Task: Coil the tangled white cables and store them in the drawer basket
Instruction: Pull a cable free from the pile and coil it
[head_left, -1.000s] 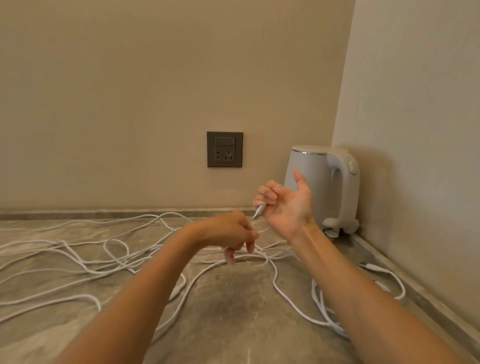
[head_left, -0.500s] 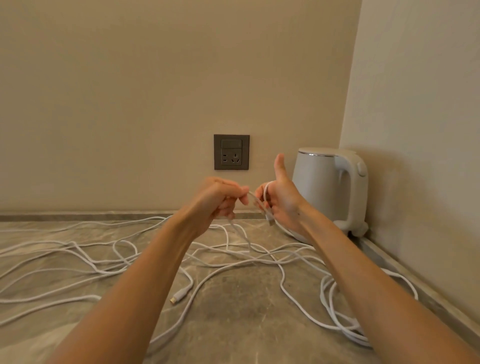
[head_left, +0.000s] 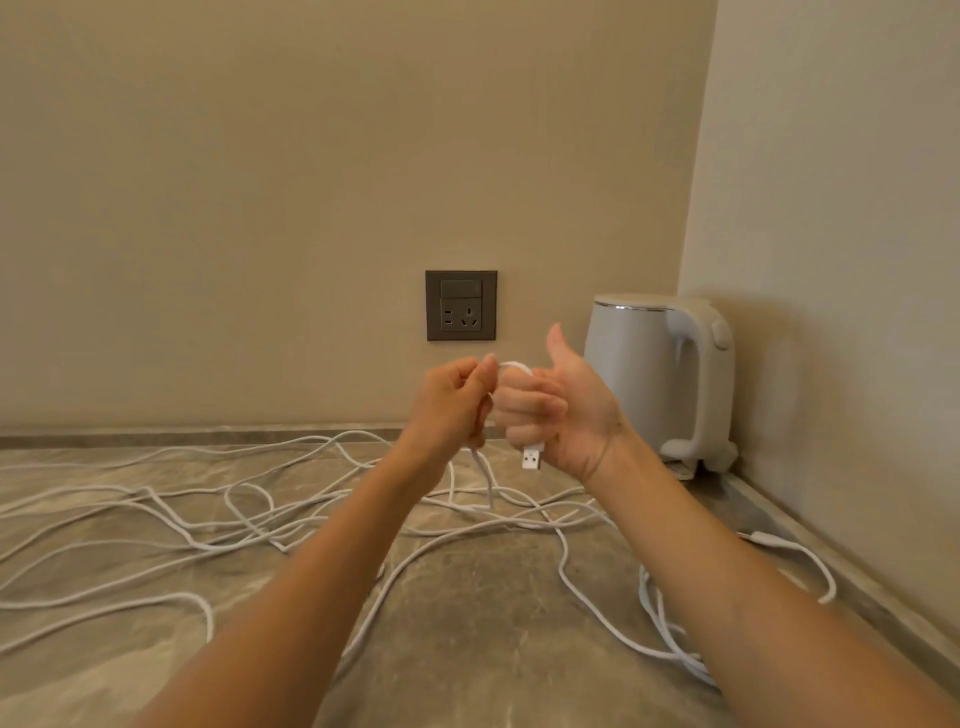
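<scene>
Two hands are up off the bench (head_left: 467, 634), held close together in front of the wall socket (head_left: 461, 305). The right hand (head_left: 569, 410) has its fingers curled tight round a white cable (head_left: 515, 366), thumb sticking straight up. Its grip is fully closed, and a USB plug (head_left: 533, 458) pokes out below the fist, pointing down. The left hand (head_left: 449, 402) sits just beside it, knuckles nearly touching, its grip closed too. Thumb and forefinger pinch the same cable, which arcs in a short loop from that pinch over the top of the right fingers. From under the left hand a strand drops to the bench and joins the rest of the white cables (head_left: 249, 519). These lie loose and tangled across the grey stone surface, from the far left edge to a bunch of loops under the right forearm. One small connector end (head_left: 763, 539) lies near the right wall. A white kettle (head_left: 649, 374) stands in the corner, behind the right hand.
</scene>
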